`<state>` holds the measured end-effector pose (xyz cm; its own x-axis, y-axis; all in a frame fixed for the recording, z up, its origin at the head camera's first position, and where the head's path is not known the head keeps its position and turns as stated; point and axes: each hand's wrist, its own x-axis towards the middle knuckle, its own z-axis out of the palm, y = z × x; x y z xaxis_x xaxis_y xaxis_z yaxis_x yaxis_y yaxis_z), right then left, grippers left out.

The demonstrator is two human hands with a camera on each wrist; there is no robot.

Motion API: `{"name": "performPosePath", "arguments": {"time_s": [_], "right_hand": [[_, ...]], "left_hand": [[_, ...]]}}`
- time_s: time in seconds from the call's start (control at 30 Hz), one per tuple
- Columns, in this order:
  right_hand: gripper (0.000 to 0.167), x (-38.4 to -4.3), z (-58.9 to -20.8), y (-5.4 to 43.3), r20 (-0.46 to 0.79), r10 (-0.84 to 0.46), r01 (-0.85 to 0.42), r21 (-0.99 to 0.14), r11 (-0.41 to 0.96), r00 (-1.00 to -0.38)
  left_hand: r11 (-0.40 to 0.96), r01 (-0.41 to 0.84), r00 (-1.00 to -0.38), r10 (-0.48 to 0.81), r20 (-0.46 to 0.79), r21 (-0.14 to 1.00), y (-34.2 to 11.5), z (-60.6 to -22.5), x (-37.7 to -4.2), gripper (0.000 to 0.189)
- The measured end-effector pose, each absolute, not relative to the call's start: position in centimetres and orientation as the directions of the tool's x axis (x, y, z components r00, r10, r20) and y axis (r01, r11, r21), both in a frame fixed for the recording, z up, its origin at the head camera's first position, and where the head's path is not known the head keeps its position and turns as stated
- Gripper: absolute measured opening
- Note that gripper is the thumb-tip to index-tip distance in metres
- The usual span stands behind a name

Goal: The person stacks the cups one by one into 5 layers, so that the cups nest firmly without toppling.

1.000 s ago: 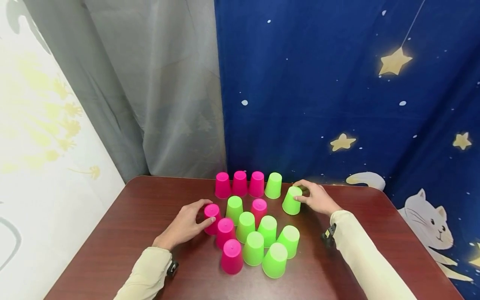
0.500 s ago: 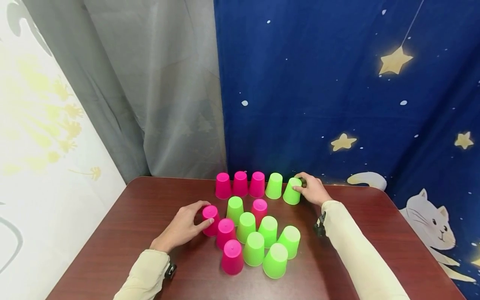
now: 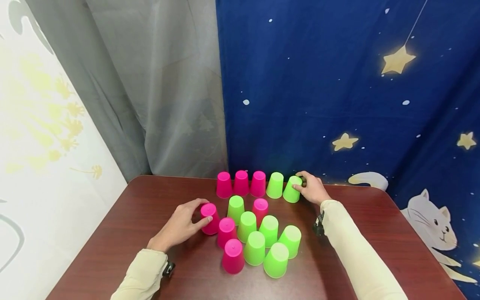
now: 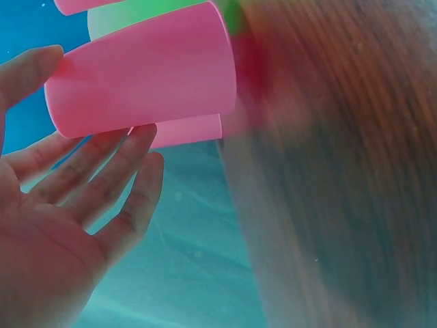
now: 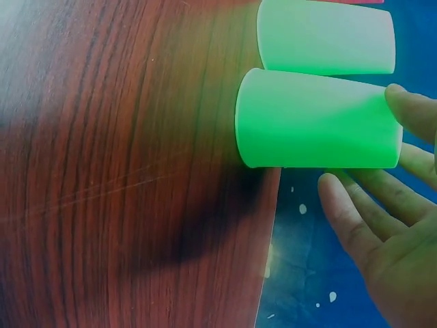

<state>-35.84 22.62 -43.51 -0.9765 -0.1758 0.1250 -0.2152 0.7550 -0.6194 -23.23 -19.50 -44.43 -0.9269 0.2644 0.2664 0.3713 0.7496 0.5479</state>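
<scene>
Between thumb and fingers my left hand point(image 3: 182, 223) grips an upside-down pink cup point(image 3: 210, 218) at the left side of the group. The left wrist view shows the thumb on one side of this pink cup point(image 4: 147, 72) and the fingertips along the other. At the far right end of the back row, my right hand point(image 3: 314, 189) holds a green cup point(image 3: 292, 190), also upside down. In the right wrist view this green cup point(image 5: 314, 119) lies close beside another green cup point(image 5: 328, 37), its thumb and fingers near the base end.
Three pink cups, the middle one point(image 3: 241, 183) among them, and a green cup point(image 3: 275, 185) complete the back row. Several more upturned cups, including a pink cup point(image 3: 233, 256) and a green cup point(image 3: 276, 260), stand nearer on the brown table point(image 3: 150, 208). Curtains point(image 3: 180, 104) hang behind.
My right hand has moved its green cup back and into line beside the back row's other green cup. My left hand has shifted its pink cup slightly left, away from the neighbouring pink cup.
</scene>
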Motion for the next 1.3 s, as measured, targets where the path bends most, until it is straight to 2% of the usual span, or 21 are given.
{"name": "performPosePath", "arguments": {"time_s": [0.2, 0.43, 0.67, 0.97, 1.13, 1.3], "right_hand": [[0.064, -35.2, -43.2, 23.1, 0.084, -0.166, -0.182, -0.622, 0.761, -0.983], [0.061, -33.5, -42.4, 24.1, 0.134, -0.138, -0.191, -0.597, 0.779, -0.981], [0.055, -30.7, -42.0, 24.7, 0.217, -0.154, -0.254, -0.578, 0.775, -0.964], [0.046, -25.6, -42.2, 24.2, 0.210, -0.295, -0.361, -0.574, 0.735, -0.932], [0.039, -23.3, -42.5, 23.4, 0.200, -0.422, -0.451, -0.595, 0.665, -0.884], [0.041, -22.0, -43.1, 22.6, 0.166, -0.501, -0.483, -0.625, 0.613, -0.850]], "left_hand": [[0.755, 0.394, -0.915, 0.271, 0.299, 0.524, -19.6, -43.9, -23.7, 0.049], [0.747, 0.390, -0.920, 0.286, 0.268, 0.539, -19.5, -42.8, -24.6, 0.052], [0.743, 0.427, -0.902, 0.311, 0.300, 0.516, -19.4, -41.8, -25.8, 0.049], [0.747, 0.438, -0.897, 0.327, 0.297, 0.500, -19.7, -41.1, -27.1, 0.047], [0.732, 0.454, -0.890, 0.343, 0.300, 0.509, -19.5, -40.4, -27.9, 0.046], [0.740, 0.456, -0.889, 0.344, 0.304, 0.495, -19.1, -39.9, -28.6, 0.046]]}}
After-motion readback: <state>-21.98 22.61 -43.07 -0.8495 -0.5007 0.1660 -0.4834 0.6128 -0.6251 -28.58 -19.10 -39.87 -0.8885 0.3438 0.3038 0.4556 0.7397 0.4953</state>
